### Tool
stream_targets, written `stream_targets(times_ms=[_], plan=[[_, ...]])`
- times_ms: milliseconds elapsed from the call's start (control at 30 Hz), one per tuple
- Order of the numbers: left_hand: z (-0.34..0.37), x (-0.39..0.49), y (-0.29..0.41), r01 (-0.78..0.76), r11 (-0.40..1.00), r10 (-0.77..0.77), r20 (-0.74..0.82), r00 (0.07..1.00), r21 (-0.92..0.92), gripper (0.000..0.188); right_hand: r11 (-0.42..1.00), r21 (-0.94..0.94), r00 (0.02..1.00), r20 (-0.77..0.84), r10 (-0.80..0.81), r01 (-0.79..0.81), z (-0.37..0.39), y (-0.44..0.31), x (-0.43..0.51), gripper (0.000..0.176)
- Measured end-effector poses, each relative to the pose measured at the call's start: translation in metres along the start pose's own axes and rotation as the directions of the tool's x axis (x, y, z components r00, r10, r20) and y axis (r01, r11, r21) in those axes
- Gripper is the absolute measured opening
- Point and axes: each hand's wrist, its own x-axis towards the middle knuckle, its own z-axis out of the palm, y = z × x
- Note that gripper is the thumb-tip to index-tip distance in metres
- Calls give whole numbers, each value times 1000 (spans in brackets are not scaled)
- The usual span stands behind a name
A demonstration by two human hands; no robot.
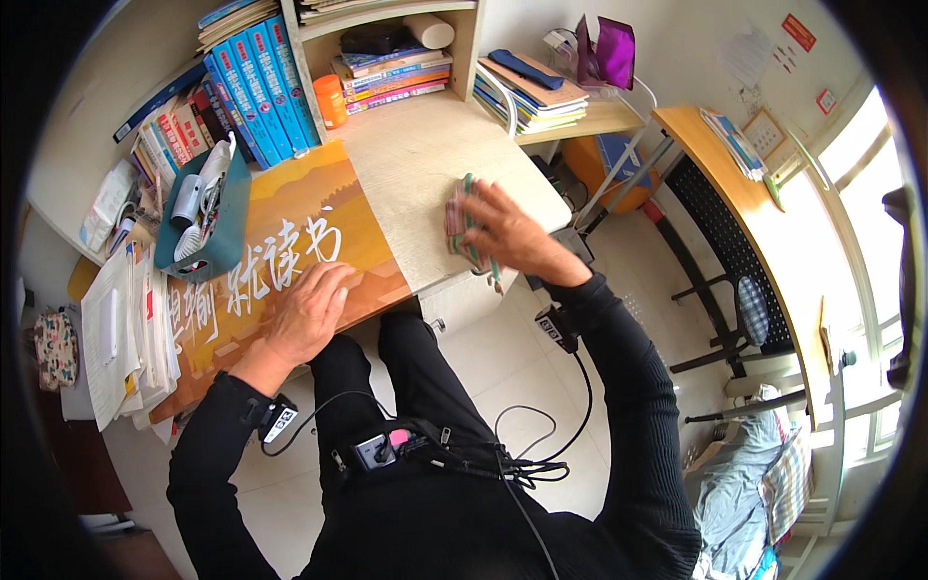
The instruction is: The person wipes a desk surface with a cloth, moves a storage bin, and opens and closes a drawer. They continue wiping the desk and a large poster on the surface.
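My right hand (500, 228) presses on a striped cloth (458, 217), pink and green, against the bare pale wood of the desk (406, 159) near its right front corner. The hand is slightly blurred, and its palm hides part of the cloth. My left hand (312, 308) rests with its fingers loosely spread on the orange desk mat (370, 254), which bears large white writing, close to the front edge. It holds nothing that I can see.
A teal bin (243, 210) of small items and a stack of papers (130, 341) stand at the left. Blue books (254, 94), an orange bottle (330, 101) and stacked books (395, 80) line the back. A drawer (464, 301) is below the right front edge.
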Motion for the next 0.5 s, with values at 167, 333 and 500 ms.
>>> stream_targets(times_ms=[167,333,500], plan=[[-18,-39,-18,68,995,-68,0,998,76,32,935,16,925,139,-353,355,31,-20,21,52],[-14,-54,-25,57,994,-58,5,998,93,31,964,-26,958,118,-261,265,23,33,47,44],[-11,-54,-28,-6,989,11,-32,999,151,32,929,-339,980,80,184,-147,18,83,64,40]])
